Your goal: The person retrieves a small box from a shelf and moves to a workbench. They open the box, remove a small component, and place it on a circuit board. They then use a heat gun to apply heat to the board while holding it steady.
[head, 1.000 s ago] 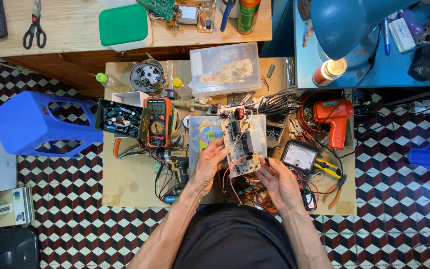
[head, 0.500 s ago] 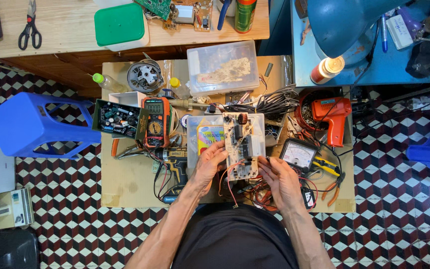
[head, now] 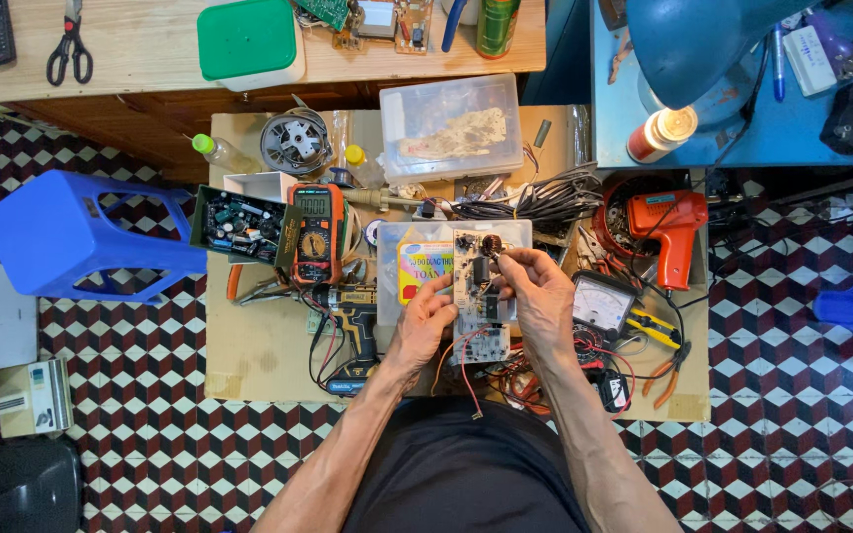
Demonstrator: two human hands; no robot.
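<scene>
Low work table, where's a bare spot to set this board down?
Bare cardboard lies at the near-left, below the multimeter and left of the drill. Right of the circuit board, around the analog meter and pliers, it's crowded.

Red, white and black checkered floor (head: pixel 130 434), blue plastic stool (head: pixel 81 242), wooden bench (head: pixel 150 44), blue lamp (head: pixel 703 44)

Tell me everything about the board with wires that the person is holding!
The circuit board is a pale, flat rectangle, held lengthways above the cluttered table. Dark parts and a round coil sit on top. Red wires hang from its near end. The left hand grips its left edge; the right hand holds its right side.
</scene>
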